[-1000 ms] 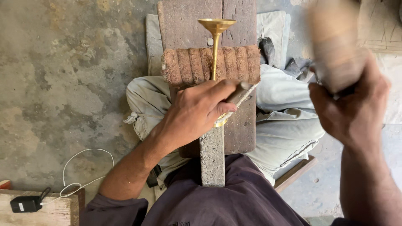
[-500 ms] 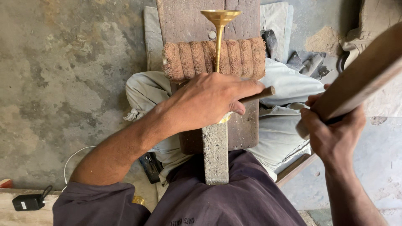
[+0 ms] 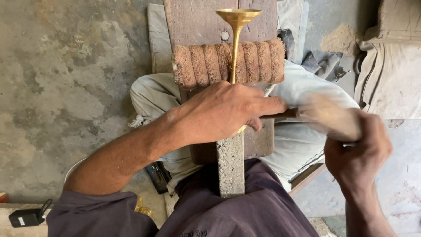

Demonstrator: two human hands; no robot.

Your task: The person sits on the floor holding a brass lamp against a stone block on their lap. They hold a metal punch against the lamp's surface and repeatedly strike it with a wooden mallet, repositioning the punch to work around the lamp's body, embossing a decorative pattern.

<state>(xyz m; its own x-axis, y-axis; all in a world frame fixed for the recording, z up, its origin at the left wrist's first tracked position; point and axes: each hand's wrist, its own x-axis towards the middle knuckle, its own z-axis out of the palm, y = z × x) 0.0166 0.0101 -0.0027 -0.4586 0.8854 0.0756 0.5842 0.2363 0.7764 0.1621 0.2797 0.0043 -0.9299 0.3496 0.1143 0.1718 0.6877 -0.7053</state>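
Left hand (image 3: 223,112) lies closed over the lower part of a brass piece (image 3: 237,39), a thin golden stem with a flared cup at its far end, and presses it down on a dark wooden board (image 3: 197,19). Its fingers wrap around the stem and also around a thin dark rod (image 3: 285,113) that comes out from under the index finger toward the right. The brass stem runs straight along the middle of the board, and it passes across a roll wound with brown rope (image 3: 206,63) that lies crosswise on the board, touching it; the cup stands beyond the roll, near the far edge of the board. Under the hand, a grey stone bar (image 3: 230,164) lies lengthwise on the near part of the board and reaches over its near edge to the person's lap. Right hand (image 3: 357,153) is beside the right edge of the board, closed around a pale wooden tool (image 3: 326,116), which is blurred, so its exact shape cannot be told; its blurred end is close to the dark rod. The board rests on the person's legs in light trousers (image 3: 307,87), above a stained concrete floor (image 3: 66,79). At the near left corner of the view a small black device (image 3: 26,217) lies on a wooden plank
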